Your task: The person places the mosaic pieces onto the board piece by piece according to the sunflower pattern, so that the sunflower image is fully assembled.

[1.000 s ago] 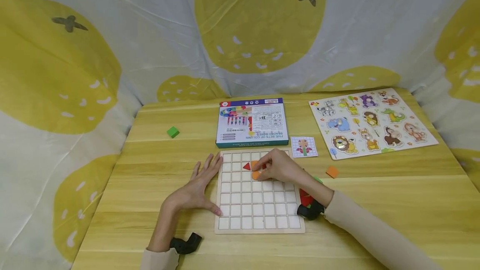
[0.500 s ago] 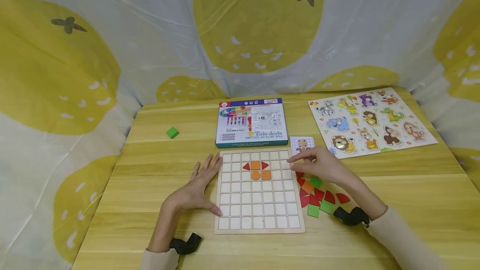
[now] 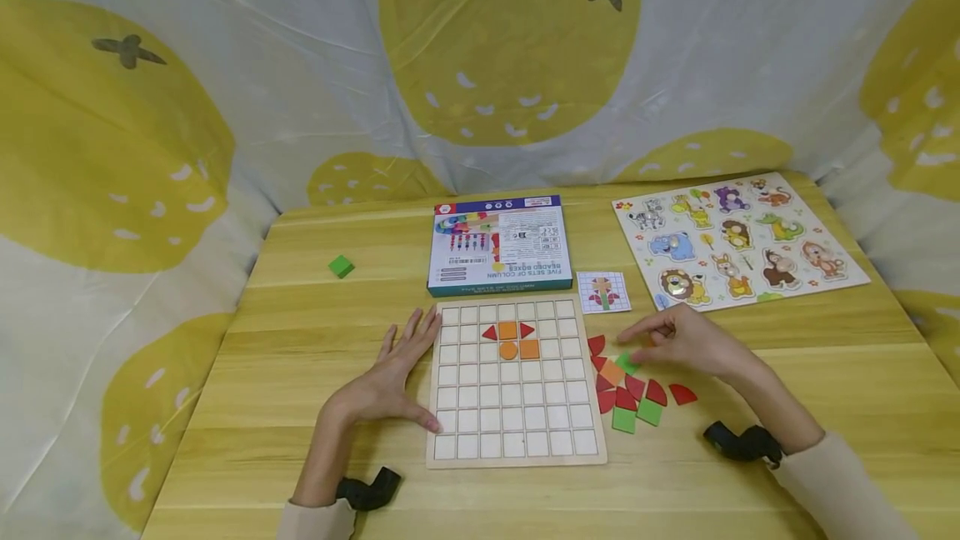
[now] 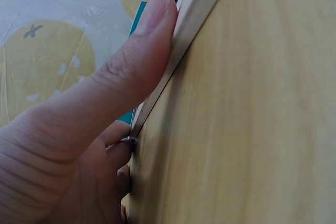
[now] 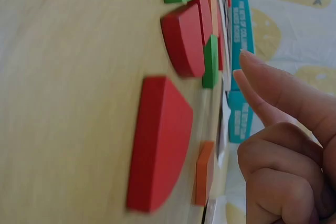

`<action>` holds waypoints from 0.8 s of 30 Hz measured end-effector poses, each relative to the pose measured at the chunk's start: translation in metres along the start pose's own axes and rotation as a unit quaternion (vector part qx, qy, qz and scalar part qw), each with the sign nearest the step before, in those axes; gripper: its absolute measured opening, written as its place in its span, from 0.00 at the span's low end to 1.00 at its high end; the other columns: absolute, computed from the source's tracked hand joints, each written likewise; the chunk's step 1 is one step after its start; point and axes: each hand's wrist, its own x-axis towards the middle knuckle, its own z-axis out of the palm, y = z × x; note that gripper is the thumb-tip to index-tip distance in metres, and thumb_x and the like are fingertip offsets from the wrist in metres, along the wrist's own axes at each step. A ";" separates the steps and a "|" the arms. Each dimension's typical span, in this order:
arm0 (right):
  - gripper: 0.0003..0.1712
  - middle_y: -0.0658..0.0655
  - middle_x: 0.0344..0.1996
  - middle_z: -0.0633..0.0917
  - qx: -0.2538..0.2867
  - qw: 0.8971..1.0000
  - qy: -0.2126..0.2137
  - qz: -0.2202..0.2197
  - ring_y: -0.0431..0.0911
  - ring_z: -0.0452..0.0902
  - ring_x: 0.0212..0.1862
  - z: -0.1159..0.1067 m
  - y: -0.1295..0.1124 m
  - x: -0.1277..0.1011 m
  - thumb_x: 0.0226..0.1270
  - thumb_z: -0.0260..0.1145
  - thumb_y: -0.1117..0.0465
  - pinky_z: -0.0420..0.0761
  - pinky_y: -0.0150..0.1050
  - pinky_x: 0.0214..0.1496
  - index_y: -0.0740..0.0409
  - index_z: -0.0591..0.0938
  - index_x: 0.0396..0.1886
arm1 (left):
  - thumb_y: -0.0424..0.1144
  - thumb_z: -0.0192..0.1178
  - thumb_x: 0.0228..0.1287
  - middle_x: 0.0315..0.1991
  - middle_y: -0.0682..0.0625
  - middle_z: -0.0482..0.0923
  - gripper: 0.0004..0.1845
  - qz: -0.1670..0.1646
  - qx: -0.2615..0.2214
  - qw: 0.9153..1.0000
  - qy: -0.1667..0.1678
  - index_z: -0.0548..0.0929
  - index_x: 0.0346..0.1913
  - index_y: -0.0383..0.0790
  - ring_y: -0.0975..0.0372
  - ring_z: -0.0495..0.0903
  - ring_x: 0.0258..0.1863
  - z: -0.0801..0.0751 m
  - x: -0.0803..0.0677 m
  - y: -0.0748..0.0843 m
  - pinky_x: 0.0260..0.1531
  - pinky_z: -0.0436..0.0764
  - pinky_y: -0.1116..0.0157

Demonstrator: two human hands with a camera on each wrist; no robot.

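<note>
A pale wooden table (image 3: 787, 373) stands before a lemon-print curtain (image 3: 247, 82).

You are seated at a makeshift play corner, likely in a home: a pale wooden tabletop (image 3: 300, 473) hemmed in by a draped white cloth (image 3: 225, 65) printed with yellow citrus, spread with children's toys, namely an animal puzzle (image 3: 738, 242), a grid board (image 3: 514, 415) and a bead-toy box (image 3: 500, 245).

boards with grid: 1 (image 3: 516, 407) | pieces set in grid: 5, at 12 o'clock of it | loose pieces: about 10, at 3 o'clock | boxes: 1 (image 3: 501, 245) | animal puzzles: 1 (image 3: 738, 242) | cards: 1 (image 3: 603, 291) | green cubes: 1 (image 3: 341, 266)
</note>
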 end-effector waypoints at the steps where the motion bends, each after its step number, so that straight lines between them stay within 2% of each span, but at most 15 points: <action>1: 0.14 0.44 0.16 0.59 0.000 1.000 -0.003 -0.003 0.36 0.53 0.21 0.002 0.000 0.001 0.62 0.77 0.60 0.55 0.30 0.22 0.59 0.92 0.47 | 0.55 0.87 0.34 0.86 0.46 0.29 0.81 0.000 0.000 1.000 0.000 0.38 0.85 0.43 0.47 0.24 0.85 0.000 0.000 0.000 0.80 0.24 0.38; 7: 0.10 0.46 0.14 0.61 0.015 1.000 -0.011 -0.011 0.36 0.54 0.21 0.015 -0.009 0.011 0.61 0.78 0.59 0.57 0.31 0.23 0.59 0.92 0.40 | 0.55 0.86 0.34 0.86 0.46 0.30 0.81 0.001 0.002 1.000 0.002 0.38 0.85 0.43 0.48 0.24 0.85 0.001 0.000 0.000 0.80 0.25 0.38; 15: 0.07 0.48 0.18 0.73 0.007 1.000 0.003 0.016 0.37 0.62 0.22 0.025 -0.015 0.019 0.60 0.79 0.60 0.58 0.29 0.22 0.59 0.91 0.32 | 0.55 0.87 0.34 0.86 0.47 0.29 0.81 -0.002 0.001 1.000 0.000 0.38 0.85 0.44 0.48 0.23 0.85 0.001 0.001 0.002 0.80 0.24 0.38; 24: 0.05 0.49 0.19 0.77 -0.014 1.000 -0.008 0.027 0.38 0.63 0.22 0.016 -0.012 0.020 0.62 0.77 0.60 0.60 0.29 0.22 0.57 0.92 0.35 | 0.55 0.87 0.33 0.86 0.47 0.30 0.82 -0.004 0.006 1.000 0.002 0.38 0.85 0.43 0.48 0.24 0.85 0.001 0.000 0.002 0.80 0.25 0.38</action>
